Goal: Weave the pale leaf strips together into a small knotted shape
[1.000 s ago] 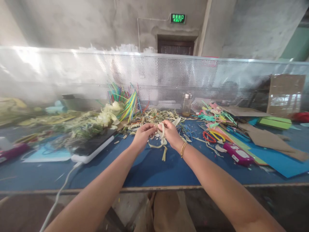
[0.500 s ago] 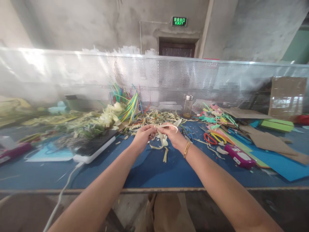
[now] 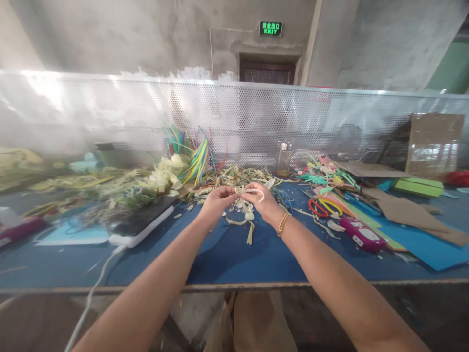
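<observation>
Background, head view: bare grey concrete wall [image 3: 110, 34] above a perforated silvery metal panel [image 3: 216, 112].
Tabletop: flat blue surface [image 3: 234, 266]; landmark is the clear glass bottle with a silver lid [image 3: 285, 160].
Cream strip: narrow, pale, ribbon-like strip [image 3: 263, 195], nearer the wearer than the bottle and left of it; one end curls over the right fingers.
Left hand: bare [image 3: 218, 204], fingertips pinched on the strip.
Right hand: bare, gold bracelet at wrist [image 3: 262, 201], pinched on the same strip; both sets of fingertips nearly meet.
Scrap heap: tangled dry greenish-cream strips [image 3: 238, 175], left of the bottle, beyond the hands.
Handling (judged): light, soft, bendable, little slip; possibly tears if tugged hard. Best hold: flat between thumb and forefinger, close to the join.
</observation>
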`<state>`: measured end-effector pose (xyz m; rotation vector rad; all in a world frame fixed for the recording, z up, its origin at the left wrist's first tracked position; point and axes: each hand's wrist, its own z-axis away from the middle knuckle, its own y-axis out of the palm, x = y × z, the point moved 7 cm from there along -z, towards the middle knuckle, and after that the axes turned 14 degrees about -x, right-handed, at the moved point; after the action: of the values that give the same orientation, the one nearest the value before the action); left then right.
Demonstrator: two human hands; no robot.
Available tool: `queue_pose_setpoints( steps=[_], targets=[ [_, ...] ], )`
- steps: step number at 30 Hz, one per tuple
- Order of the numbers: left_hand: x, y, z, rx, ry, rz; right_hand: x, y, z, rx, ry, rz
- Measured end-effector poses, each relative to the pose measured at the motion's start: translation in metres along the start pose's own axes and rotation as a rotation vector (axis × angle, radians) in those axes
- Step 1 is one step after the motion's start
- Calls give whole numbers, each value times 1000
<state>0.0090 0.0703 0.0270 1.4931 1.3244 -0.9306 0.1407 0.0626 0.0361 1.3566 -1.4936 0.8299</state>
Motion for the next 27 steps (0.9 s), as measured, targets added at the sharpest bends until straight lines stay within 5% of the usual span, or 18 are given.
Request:
queue_pose_setpoints(
  steps=[10, 27],
  targets=[
    [0, 5, 4, 45, -6, -6, -5, 0, -1, -14, 21, 4],
    [-1, -9, -3, -71, 73, -68, -3, 10, 4, 108, 115, -97]
  ],
)
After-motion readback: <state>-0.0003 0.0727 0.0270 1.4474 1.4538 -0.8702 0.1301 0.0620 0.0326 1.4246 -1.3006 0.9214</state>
